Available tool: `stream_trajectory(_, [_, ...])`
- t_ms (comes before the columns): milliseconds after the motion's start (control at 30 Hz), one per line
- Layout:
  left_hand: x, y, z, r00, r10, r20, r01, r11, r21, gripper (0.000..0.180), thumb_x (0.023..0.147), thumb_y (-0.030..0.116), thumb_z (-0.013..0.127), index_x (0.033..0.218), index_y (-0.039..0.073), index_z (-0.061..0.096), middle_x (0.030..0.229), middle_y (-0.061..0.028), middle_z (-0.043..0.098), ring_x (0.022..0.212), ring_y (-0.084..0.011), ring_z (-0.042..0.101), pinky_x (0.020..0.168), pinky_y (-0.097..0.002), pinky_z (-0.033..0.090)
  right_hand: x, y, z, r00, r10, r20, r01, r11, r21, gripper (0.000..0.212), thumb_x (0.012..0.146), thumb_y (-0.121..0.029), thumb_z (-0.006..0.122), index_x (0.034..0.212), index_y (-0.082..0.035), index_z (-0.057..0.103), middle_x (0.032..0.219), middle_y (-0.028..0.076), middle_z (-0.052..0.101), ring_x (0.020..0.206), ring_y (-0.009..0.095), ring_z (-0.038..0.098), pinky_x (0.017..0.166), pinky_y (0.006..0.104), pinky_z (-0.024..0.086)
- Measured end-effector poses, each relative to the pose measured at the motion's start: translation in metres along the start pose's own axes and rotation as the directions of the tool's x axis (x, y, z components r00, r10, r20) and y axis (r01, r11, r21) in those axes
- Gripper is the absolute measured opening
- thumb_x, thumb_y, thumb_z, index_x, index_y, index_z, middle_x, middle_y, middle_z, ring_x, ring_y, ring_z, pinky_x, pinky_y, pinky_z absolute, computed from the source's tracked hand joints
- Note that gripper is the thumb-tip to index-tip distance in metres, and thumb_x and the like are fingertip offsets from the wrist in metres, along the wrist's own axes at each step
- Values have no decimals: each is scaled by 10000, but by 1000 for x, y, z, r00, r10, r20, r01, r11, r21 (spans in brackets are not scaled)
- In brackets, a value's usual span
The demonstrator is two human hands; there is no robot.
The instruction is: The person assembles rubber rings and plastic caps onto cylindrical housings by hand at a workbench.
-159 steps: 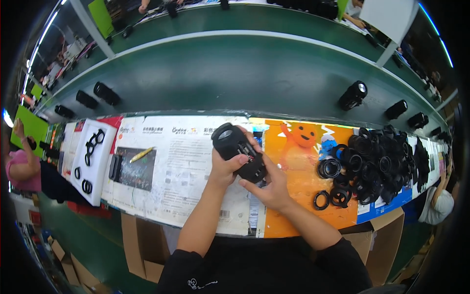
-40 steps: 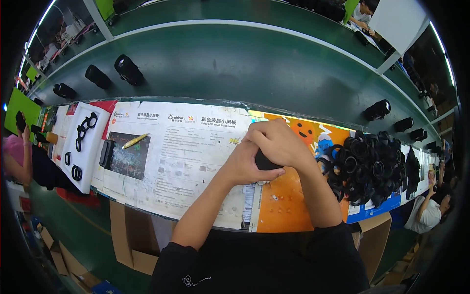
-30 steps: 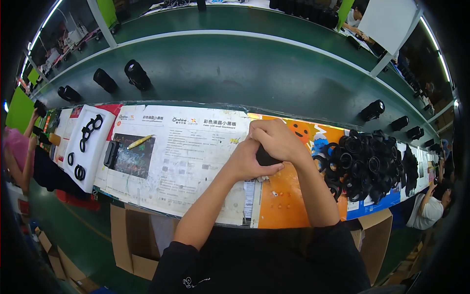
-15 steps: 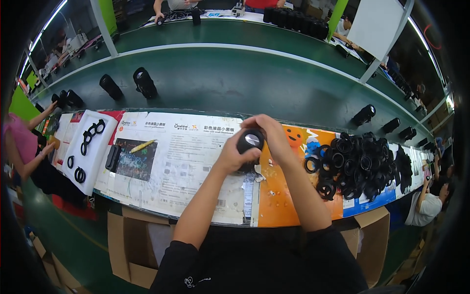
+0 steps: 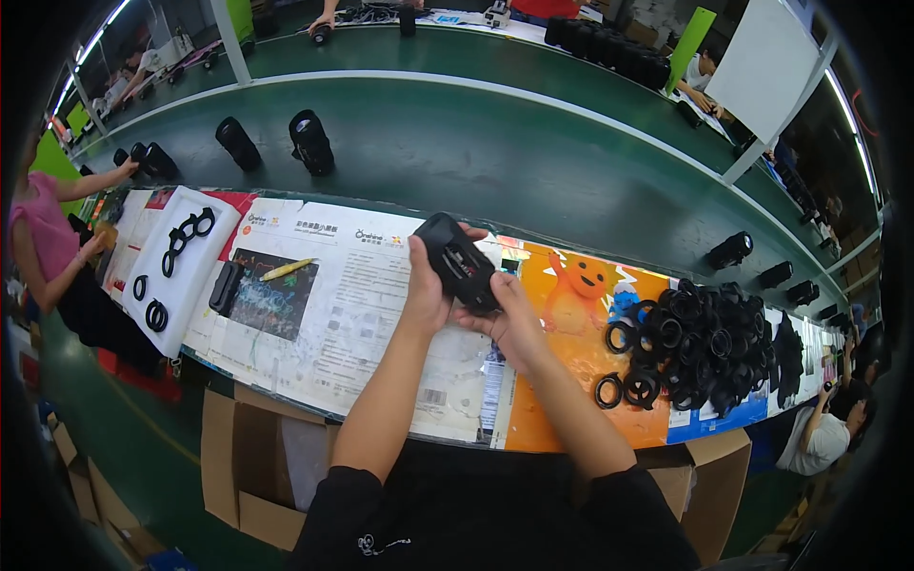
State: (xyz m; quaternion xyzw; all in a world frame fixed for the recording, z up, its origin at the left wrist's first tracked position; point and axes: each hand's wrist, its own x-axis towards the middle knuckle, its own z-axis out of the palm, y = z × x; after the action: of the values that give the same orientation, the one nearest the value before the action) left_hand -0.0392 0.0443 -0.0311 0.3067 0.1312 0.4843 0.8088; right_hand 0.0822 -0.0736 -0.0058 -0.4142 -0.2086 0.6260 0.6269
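Tilted above the bench, a black cylindrical portable speaker (image 5: 457, 259) lies between my two hands, its side with a recessed panel facing up. My left hand (image 5: 426, 288) is wrapped round its left side, with the fingers partly hidden behind it. At the lower right end my right hand (image 5: 512, 319) grips it, thumb on the top and fingers underneath. To the right, a big heap of black plastic rings (image 5: 705, 347) covers part of the bench, and a single black ring (image 5: 607, 390) lies at its near left edge.
A white foam tray (image 5: 195, 276) with several black rings stands at the left, near a black case-like block (image 5: 225, 288) and a yellow pen (image 5: 288, 269). Beyond the bench, more black speakers (image 5: 312, 143) stand on the green conveyor belt (image 5: 457, 152). A co-worker (image 5: 62, 228) is at the far left. Cardboard boxes (image 5: 276, 514) sit below.
The speaker has turned from end-up to lying tilted on its side in my hands. My right hand has come down from its top to its lower end. The whole view has shifted a little.
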Motion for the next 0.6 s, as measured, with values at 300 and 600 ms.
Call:
stream_trajectory(300, [14, 30, 10, 983, 176, -58, -58, 589, 806, 824, 953, 279, 899, 1611, 42, 463, 1658, -161, 482, 1533, -344, 470, 1297, -480, 369, 82, -107, -57, 876, -419, -240, 280, 845, -456, 494, 1062, -322, 806, 1496, -137, 660, 1230, 78, 724, 1006, 188, 731, 818, 307, 589])
stream_trajectory(600, [154, 183, -132, 563, 826, 39, 96, -112, 989, 1008, 803, 220, 956, 1619, -17, 413, 1605, -288, 472, 1536, -450, 395, 1311, -549, 288, 131, -192, -84, 676, -735, -49, 0, 66, -998, 753, 820, -329, 965, 1499, -150, 694, 1375, 191, 671, 1317, 396, 667, 1152, 464, 523])
